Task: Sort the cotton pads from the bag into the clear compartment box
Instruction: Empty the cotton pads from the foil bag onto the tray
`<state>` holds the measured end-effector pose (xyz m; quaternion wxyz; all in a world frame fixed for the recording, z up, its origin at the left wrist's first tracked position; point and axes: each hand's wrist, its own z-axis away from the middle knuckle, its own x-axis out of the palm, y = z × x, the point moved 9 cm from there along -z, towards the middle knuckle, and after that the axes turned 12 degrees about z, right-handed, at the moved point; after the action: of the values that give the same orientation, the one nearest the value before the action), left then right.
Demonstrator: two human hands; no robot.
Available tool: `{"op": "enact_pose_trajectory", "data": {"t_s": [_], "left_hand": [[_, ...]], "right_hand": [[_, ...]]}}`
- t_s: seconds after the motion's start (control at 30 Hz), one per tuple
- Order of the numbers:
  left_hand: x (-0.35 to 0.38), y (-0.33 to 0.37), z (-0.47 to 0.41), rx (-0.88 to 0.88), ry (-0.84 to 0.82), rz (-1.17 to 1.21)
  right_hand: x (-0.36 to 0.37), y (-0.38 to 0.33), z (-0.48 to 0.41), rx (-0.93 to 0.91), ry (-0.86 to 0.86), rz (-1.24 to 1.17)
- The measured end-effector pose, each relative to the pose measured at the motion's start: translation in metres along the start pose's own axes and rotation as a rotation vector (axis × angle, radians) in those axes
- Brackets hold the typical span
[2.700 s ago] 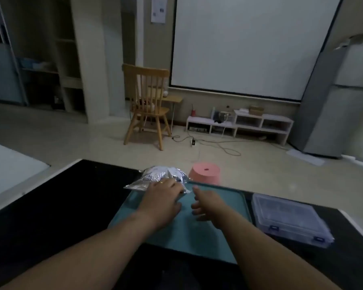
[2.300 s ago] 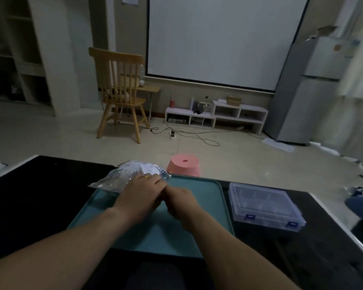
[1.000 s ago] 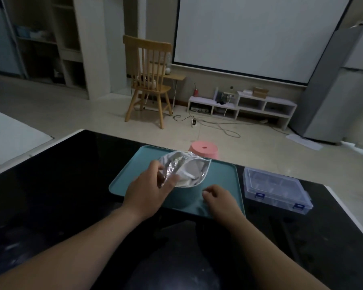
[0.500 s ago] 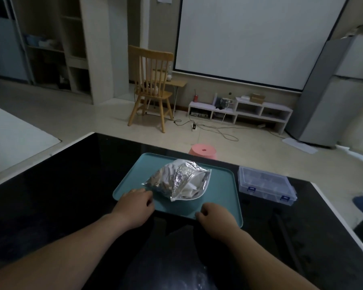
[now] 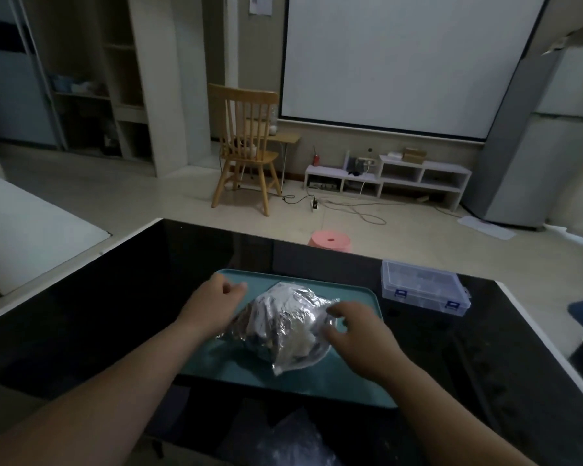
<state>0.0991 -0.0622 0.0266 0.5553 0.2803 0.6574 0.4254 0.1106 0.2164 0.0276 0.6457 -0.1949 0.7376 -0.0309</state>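
Foil bag (image 5: 283, 327): on teal tray (image 5: 320, 381), between both hands.
Right hand (image 5: 354, 334): pinches the bag's right edge, likely to open it.
Left hand (image 5: 212, 307): at the left edge; grip unclear.
Compartment box (image 5: 421, 290): lid closed, beside the tray.

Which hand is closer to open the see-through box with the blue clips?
Probably the right hand: it grips the foil bag by its right edge, the side where the closed clear box sits beside the tray. The left hand is at the bag's left and would have to cross over.
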Motion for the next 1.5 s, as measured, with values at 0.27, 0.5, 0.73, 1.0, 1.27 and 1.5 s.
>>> {"op": "enact_pose_trajectory", "data": {"t_s": [0.27, 0.5, 0.73, 1.0, 1.27, 1.5], "left_hand": [[0.060, -0.013, -0.032, -0.128, -0.239, 0.276], [0.061, -0.028, -0.031, -0.250, -0.203, 0.599], [0.060, -0.033, -0.031, -0.311, -0.246, 0.694], [0.069, -0.029, -0.029, -0.272, -0.262, 0.597], [0.041, -0.024, -0.041, -0.141, -0.073, 0.543], [-0.014, 0.003, -0.043, 0.068, 0.142, 0.132]], "right_hand": [[0.046, -0.023, -0.035, -0.090, -0.135, -0.315], [0.058, -0.041, -0.035, -0.194, -0.142, -0.331], [0.060, -0.051, -0.038, -0.228, -0.150, -0.386], [0.067, -0.043, -0.044, -0.045, -0.073, -0.452], [0.031, -0.027, -0.048, -0.033, 0.158, -0.363], [0.047, 0.014, -0.045, 0.048, 0.002, -0.280]]}}
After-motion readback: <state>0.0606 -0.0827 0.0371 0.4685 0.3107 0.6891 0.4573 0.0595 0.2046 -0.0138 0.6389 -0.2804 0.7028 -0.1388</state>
